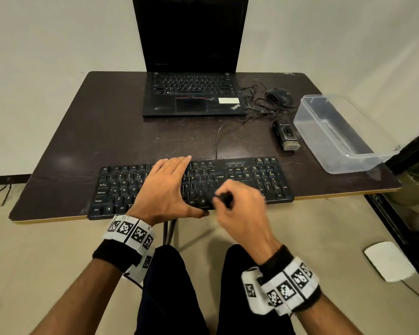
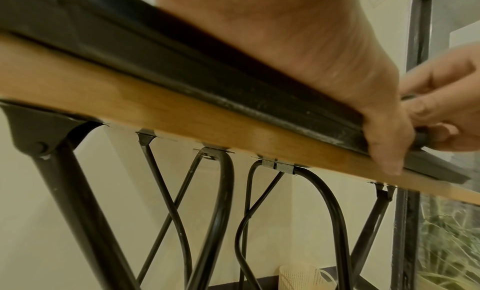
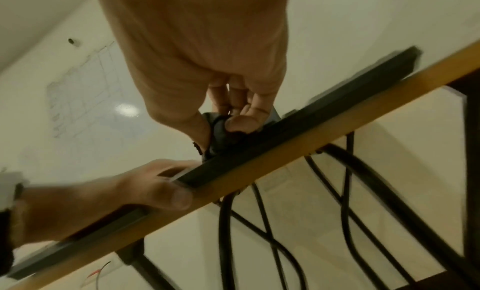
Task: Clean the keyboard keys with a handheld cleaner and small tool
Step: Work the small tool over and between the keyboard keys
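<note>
The dark table [image 1: 121, 122] carries everything in front of me; its pale wooden edge runs along the near side, and black metal legs [image 2: 78, 202] cross below it. At the far side stands an open laptop [image 1: 191, 68], screen dark; to its right lie a mouse [image 1: 279, 95] and a tangle of cable, and further right a clear plastic tub [image 1: 339, 131] sits near the table's corner. The black keyboard [image 1: 121, 187] lies along the near edge — its front rim almost flush with the wood. Between keyboard and tub rests the handheld cleaner [image 1: 287, 136], a black body with a brush end pointing toward me; it lies just beside the tub, well apart from both my hands.

My left hand [image 1: 166, 187] lies flat across the middle of the keyboard, fingers straight and together over the keys, thumb hooked over the front rim and touching the table edge. My right hand [image 1: 242, 206] hovers at the keyboard's lower right part, fingers curled, thumb and fingertips pinching a small tool [image 1: 224, 199] — short and black, blurred; its tip is down among the keys near the bottom row, though which key it touches I cannot tell.
</note>
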Demonstrator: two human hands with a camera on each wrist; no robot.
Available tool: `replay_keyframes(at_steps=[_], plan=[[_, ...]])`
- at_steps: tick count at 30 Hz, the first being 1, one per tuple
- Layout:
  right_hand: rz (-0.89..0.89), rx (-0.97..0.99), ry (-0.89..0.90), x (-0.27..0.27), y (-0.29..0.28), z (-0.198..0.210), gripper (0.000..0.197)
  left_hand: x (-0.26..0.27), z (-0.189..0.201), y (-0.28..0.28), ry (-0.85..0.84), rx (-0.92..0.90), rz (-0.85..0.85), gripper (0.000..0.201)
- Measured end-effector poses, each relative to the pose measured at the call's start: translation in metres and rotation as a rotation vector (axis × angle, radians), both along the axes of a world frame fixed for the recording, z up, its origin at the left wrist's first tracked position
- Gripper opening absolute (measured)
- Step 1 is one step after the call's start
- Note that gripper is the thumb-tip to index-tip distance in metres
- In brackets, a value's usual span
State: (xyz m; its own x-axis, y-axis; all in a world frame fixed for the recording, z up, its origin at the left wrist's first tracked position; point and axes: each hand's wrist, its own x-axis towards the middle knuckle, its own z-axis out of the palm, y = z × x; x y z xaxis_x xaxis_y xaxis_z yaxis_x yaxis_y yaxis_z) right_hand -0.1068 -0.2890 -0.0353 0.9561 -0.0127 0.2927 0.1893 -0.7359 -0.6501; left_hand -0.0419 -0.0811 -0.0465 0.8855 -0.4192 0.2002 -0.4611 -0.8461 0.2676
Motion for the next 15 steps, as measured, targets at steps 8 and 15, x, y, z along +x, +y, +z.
replay_keyframes(at_steps=[8,15], plan=[[-0.332,-0.055,0.018,0.002,-0.077,0.011,0.014,0.000,0.000,0.001,0.012,0.019,0.016,0.139],[-0.059,-0.080,0.221,0.015,-0.044,0.033,0.016,0.000,0.003,0.000,0.024,0.022,0.016,0.139]])
